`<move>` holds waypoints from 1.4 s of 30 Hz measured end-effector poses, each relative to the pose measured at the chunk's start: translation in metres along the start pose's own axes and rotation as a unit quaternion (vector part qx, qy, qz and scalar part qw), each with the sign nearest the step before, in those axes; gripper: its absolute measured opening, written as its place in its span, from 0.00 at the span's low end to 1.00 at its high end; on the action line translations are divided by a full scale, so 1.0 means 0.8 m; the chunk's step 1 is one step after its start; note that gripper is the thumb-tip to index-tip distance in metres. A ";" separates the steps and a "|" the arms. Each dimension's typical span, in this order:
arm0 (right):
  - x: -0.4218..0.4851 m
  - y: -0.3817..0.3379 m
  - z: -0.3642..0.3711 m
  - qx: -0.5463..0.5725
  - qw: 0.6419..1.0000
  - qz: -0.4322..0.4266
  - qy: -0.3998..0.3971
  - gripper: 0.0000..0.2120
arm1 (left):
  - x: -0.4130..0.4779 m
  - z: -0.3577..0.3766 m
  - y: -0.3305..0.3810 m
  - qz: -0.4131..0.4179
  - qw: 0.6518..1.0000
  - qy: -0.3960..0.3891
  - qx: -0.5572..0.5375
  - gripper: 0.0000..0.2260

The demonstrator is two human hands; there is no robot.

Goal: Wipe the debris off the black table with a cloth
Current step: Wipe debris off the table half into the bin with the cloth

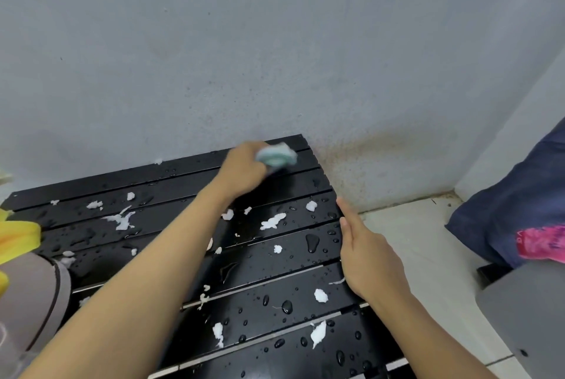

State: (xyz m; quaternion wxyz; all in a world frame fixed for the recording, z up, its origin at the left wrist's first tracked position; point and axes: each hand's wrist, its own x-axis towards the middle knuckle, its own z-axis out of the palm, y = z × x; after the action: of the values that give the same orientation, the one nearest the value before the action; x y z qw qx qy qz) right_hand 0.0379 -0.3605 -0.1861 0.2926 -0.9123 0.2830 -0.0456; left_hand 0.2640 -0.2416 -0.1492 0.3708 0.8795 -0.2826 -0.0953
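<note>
Left hand (241, 171) grips blue cloth (276, 157) at far-right corner of counter (171, 183), beside wall (275, 57); right hand (367, 256), fingers (347, 216) straight, lies along counter's right edge.

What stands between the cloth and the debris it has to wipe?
Nothing visible. The left hand holds the cloth at the far corner of the table; only wet black slats separate it from the nearest white debris.
</note>
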 end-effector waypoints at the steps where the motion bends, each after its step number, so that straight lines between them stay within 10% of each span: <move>1: -0.001 -0.001 0.000 -0.001 1.000 -0.001 -0.001 0.22 | 0.015 -0.005 -0.009 -0.026 0.997 0.070 0.034 0.15; 6: 0.004 0.002 0.001 -0.008 1.000 0.000 -0.004 0.22 | 0.040 0.008 -0.011 -0.114 0.971 -0.031 0.208 0.32; 13: 0.004 0.001 0.001 -0.004 1.000 0.003 -0.007 0.22 | 0.044 0.045 0.005 -0.108 0.969 0.152 0.164 0.16; 19: 0.003 0.001 -0.001 0.018 1.000 0.005 -0.010 0.22 | 0.006 0.027 -0.008 0.113 0.990 -0.079 0.038 0.16; 23: 0.002 0.001 0.002 0.015 1.000 0.004 -0.007 0.22 | 0.044 0.008 -0.039 -0.055 0.980 0.140 0.133 0.17; 26: 0.003 0.004 0.001 0.011 1.000 0.002 -0.004 0.22 | 0.048 0.052 -0.016 -0.063 0.949 0.165 0.262 0.17; 32: 0.005 0.005 0.001 0.019 1.000 0.006 -0.008 0.22 | 0.005 -0.005 -0.030 0.094 0.978 -0.159 0.095 0.20; 38: 0.004 0.002 0.002 0.008 1.000 0.007 -0.011 0.22 | 0.035 0.009 -0.041 -0.094 0.953 0.116 0.265 0.19; 42: 0.004 0.002 0.001 0.010 1.000 0.009 -0.012 0.22 | -0.007 0.055 0.001 0.089 0.970 0.029 0.223 0.17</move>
State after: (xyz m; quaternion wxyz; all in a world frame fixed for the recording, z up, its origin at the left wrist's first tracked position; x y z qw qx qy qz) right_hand 0.0402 -0.3627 -0.1878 0.3052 -0.9073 0.2871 -0.0351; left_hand 0.2422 -0.2650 -0.1801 0.1806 0.9138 -0.3627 0.0288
